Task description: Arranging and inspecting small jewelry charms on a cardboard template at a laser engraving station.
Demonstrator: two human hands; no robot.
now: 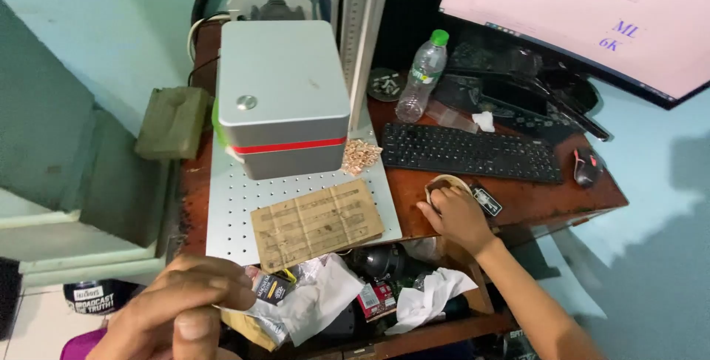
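we look down at a cluttered wooden desk (518, 201). our right hand (458, 216) reaches out to its front edge and lies palm down over a small round dish (444, 182), fingers curled loosely over its rim; whether it actually grips the dish we cannot tell. just right of the hand lies a small dark tag (487, 201). our left hand (181, 304) is close under the camera at the lower left, blurred, fingers bunched together with the thumb tucked in; we cannot tell whether anything is pinched in it.

between the hands, a perforated metal plate (229, 204) carries a worn wooden board (316, 223) marked with rows of burn lines. above the board hangs a grey box-shaped machine head (282, 93) with a red stripe, and beside it sits a small heap of wooden chips (361, 155). behind the right hand lies a black keyboard (470, 153), with a dark mouse (586, 165) at its right end and a clear plastic bottle (421, 76) with a green cap standing at the back. a large monitor (584, 12) leans over the desk. crumpled white paper (318, 297) fills the shelf below.
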